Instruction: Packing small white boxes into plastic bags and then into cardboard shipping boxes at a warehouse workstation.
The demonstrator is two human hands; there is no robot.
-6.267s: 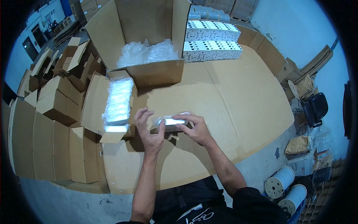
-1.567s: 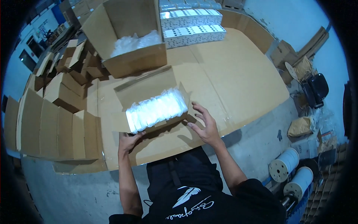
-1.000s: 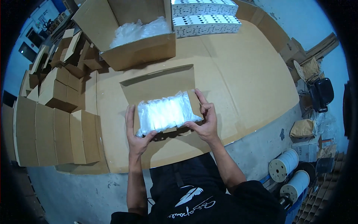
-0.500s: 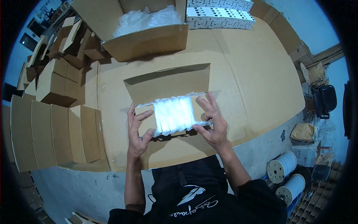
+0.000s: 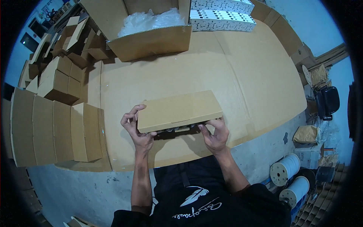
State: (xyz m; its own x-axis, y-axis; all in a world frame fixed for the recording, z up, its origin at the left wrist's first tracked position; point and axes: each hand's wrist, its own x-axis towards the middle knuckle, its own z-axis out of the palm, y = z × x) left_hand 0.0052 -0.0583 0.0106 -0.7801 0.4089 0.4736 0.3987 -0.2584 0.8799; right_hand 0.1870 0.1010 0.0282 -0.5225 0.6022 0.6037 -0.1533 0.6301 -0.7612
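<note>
A flat brown cardboard box [image 5: 180,109] is tilted in front of me, its lid folded over the top. Along the front edge a narrow gap remains, and a little clear plastic wrap [image 5: 170,131] shows in it beside a small tab. My left hand [image 5: 138,126] grips the box's left end, fingers at the back corner and thumb under the front corner. At the right front corner my right hand [image 5: 215,132] holds the box, with its thumb by the gap under the lid edge. The rest of the contents is hidden.
Behind stands a large open carton [image 5: 155,41] of clear plastic wrap, beside stacked white patterned boxes [image 5: 223,20]. Folded brown boxes [image 5: 45,130] stand in a row at the left, with more boxes [image 5: 60,81] behind. Cable spools [image 5: 285,169] sit on the floor at right.
The lid, upright before, has come down over the plastic-wrapped bundle and covers it. Both hands have shifted from the bundle's sides to the box's ends.
</note>
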